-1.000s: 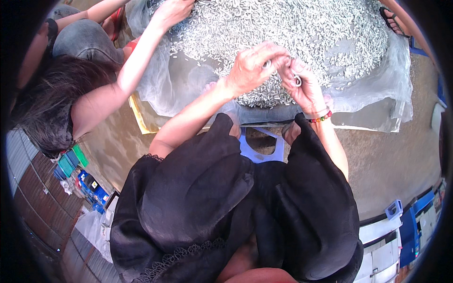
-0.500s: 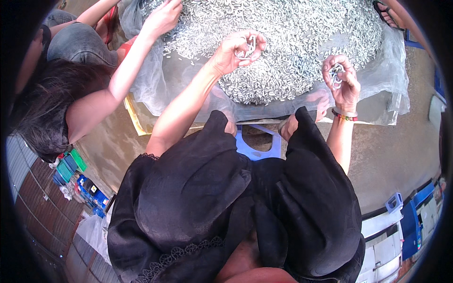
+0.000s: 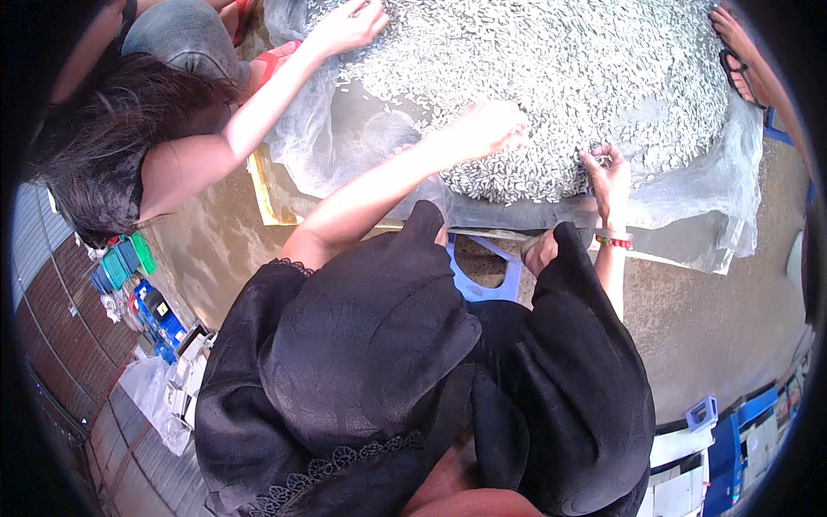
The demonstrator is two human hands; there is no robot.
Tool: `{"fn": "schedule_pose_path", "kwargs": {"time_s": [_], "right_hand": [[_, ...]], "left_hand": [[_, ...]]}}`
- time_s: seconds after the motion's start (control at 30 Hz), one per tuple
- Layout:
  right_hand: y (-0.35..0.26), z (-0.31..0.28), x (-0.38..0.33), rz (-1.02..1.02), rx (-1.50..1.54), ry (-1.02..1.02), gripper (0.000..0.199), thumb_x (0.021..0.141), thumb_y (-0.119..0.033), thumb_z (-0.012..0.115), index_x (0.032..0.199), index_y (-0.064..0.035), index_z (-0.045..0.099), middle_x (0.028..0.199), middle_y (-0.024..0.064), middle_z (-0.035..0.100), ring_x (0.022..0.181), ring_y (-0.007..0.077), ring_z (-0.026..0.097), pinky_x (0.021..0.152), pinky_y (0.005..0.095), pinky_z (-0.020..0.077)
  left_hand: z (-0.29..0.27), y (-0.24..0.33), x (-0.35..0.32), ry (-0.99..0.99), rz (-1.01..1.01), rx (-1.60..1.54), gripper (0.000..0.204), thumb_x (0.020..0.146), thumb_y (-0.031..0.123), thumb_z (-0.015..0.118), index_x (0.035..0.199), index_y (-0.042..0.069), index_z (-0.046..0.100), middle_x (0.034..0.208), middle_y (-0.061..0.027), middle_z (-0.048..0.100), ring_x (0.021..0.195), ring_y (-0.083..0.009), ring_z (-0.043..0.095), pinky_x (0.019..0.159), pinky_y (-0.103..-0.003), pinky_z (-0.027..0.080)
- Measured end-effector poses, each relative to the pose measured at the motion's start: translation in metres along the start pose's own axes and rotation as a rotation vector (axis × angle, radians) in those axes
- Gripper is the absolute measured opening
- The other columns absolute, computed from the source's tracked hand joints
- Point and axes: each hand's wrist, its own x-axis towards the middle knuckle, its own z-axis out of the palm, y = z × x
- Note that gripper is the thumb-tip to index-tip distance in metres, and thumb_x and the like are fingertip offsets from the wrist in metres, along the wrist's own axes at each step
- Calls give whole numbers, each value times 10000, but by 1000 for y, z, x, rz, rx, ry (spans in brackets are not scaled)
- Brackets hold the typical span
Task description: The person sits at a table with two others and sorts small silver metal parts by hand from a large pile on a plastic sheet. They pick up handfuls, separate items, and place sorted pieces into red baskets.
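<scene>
A broad heap of small, elongated silvery-white pieces (image 3: 517, 177) lies before me on a sheet of translucent film (image 3: 689, 202). My left hand (image 3: 493, 127) is over the middle of the heap, its back toward me and its fingers curled; glare and the hand itself hide what is in them. At the heap's near right edge is my right hand (image 3: 608, 168), fingers bent together around a few of the silvery pieces. A beaded bracelet (image 3: 613, 241) circles my right wrist.
Another person's hand (image 3: 349, 28) reaches over the heap's far left side. A sandalled foot (image 3: 743, 73) rests at the right edge of the film. A pale blue plastic stool (image 3: 487, 284) shows between my knees. Coloured containers (image 3: 129, 258) stand at the left.
My left hand has moved right and turned palm down over the heap. My right hand has lowered to the heap's edge. The other person's hand appears farther right; the whole view has shifted slightly.
</scene>
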Motion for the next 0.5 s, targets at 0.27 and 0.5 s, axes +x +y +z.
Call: {"fn": "schedule_pose_path", "kwargs": {"time_s": [0.27,0.5], "right_hand": [[-17,3,-3,-35,4,-115,177,763,-200,702,822,-51,627,560,-21,512,484,55,432,450,216,314],[-82,-4,-22,70,539,-371,103,781,-136,705,796,-75,622,538,-49,492,410,8,383,363,174,242]], "left_hand": [[-80,-39,-29,111,-421,-1528,201,892,244,527,803,68,489,747,-1,399,587,-57,369,423,-159,264],[-65,-21,-16,32,-352,-1720,111,829,109,550,905,50,494,792,-35,459,508,-48,387,311,-145,242]]}}
